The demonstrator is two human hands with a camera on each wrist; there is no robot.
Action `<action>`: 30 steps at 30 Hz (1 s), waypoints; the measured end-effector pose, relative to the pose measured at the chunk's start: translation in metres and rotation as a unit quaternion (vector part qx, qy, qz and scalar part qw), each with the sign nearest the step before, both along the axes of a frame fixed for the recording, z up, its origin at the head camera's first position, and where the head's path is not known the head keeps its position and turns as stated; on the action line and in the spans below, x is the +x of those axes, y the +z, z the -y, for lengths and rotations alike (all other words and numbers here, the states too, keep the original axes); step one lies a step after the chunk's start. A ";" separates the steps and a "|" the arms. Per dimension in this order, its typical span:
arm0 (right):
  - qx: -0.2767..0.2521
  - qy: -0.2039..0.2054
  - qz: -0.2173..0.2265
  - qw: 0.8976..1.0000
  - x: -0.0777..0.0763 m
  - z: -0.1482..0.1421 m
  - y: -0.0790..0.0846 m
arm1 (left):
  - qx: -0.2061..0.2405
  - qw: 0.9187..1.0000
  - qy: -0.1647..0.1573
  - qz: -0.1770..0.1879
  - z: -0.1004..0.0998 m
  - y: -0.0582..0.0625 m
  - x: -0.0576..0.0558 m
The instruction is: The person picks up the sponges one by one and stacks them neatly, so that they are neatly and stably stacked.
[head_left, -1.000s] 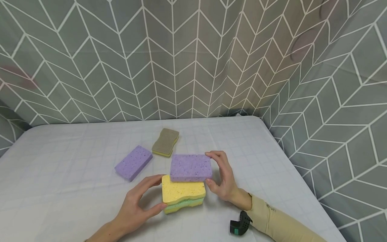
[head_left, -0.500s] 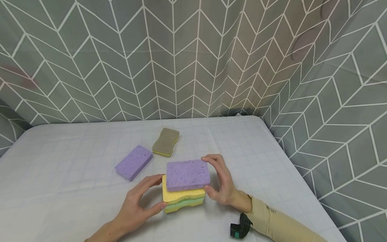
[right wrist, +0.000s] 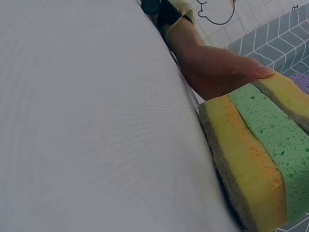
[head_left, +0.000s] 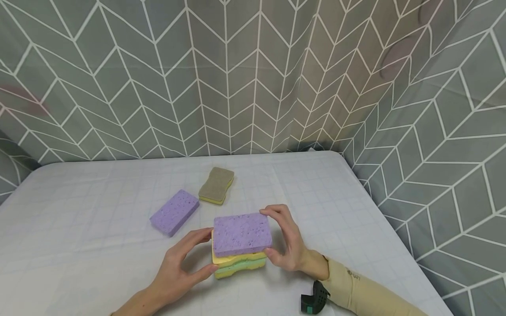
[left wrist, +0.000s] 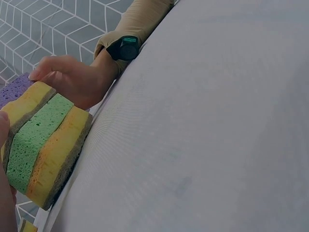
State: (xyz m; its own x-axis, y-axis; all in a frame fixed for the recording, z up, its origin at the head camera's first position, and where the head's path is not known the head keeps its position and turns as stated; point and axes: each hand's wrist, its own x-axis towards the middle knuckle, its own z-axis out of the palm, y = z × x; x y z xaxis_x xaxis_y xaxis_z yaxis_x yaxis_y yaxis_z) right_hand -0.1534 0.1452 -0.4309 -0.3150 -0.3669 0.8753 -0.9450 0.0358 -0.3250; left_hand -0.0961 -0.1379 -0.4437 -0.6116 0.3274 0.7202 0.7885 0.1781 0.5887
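Note:
A stack of sponges stands near the front middle of the table. In the left wrist view, its bottom is a yellow sponge (left wrist: 60,157) with a grey scouring layer, then comes a green sponge (left wrist: 38,145), then another yellow sponge (left wrist: 30,104). My left hand (head_left: 178,267) holds the stack's left end, thumb at the front corner and fingers at the back one. A purple sponge (head_left: 242,235) lies over the top yellow sponge, covering most of it in the head view. My right hand (head_left: 288,241) pinches the purple sponge by its right end, between thumb and fingers.
Behind the stack to the left lies a second purple sponge (head_left: 175,213). Beside it, farther back, is a yellow sponge with its grey scouring side up (head_left: 216,185). A patterned curtain (head_left: 245,87) borders the table (head_left: 99,197) at the back and right.
My right hand has brought the purple sponge toward me and slightly left, from the stack's back edge to over its top. My left hand has stayed on the stack.

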 end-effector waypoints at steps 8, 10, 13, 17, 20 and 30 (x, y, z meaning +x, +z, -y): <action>0.010 0.002 -0.005 1.000 0.000 0.000 0.000 | 0.001 1.000 -0.005 0.000 0.000 0.000 0.000; 0.013 0.000 -0.005 1.000 0.000 0.000 0.000 | 0.002 1.000 -0.007 -0.001 0.000 0.000 -0.001; 0.018 -0.003 -0.007 1.000 0.001 0.000 0.000 | 0.002 1.000 -0.008 -0.001 0.000 0.000 -0.001; 0.023 -0.002 -0.008 1.000 0.001 0.000 0.000 | -0.001 1.000 -0.004 -0.001 0.000 0.000 -0.001; 0.026 0.001 -0.008 1.000 0.001 0.000 0.000 | -0.003 1.000 -0.002 0.000 0.000 0.000 0.000; 0.033 0.015 -0.009 0.999 0.000 -0.001 0.000 | -0.004 1.000 -0.003 -0.002 0.000 0.000 0.000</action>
State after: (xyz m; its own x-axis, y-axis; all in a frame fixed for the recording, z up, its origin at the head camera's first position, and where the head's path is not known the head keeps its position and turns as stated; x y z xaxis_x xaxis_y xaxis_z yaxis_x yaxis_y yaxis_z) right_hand -0.1537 0.1458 -0.4310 -0.2878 -0.4326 0.8544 -0.9516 0.0283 -0.3062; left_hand -0.0963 -0.1375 -0.4432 -0.6067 0.3364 0.7203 0.7920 0.1778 0.5840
